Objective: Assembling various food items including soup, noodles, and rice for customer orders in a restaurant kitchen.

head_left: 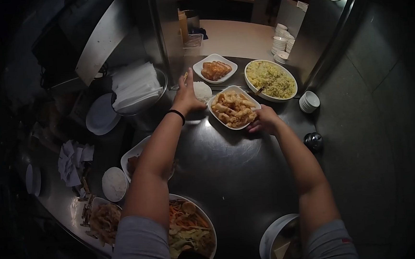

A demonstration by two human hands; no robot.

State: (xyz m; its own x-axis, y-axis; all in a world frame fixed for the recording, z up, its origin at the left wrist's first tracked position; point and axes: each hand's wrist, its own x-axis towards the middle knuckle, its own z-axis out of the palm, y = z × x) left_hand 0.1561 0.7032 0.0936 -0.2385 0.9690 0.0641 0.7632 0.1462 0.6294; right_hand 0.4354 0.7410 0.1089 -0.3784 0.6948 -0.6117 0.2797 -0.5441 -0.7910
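Note:
A white rounded-square dish of golden fried pieces (234, 110) is at the far middle of the steel counter. My right hand (263, 120) grips its right near corner, fingers partly hidden under the rim. Just left of this dish is a bowl of white rice (201, 92). My left hand (187, 96) wraps round the rice bowl's left side, thumb at the near side and fingers at the far side. Behind them sit a white dish of sliced browned meat (215, 70) and, to the right, an oval plate of yellow fried rice (271, 80) with a utensil in it.
Small white cups (309, 101) and a dark round jar (313, 142) line the right edge. At left are a metal bowl with white paper sleeves (137, 88), white plates (101, 114) and another rice bowl (114, 183). A vegetable dish (191, 231) and a soup bowl (280, 244) lie close to me.

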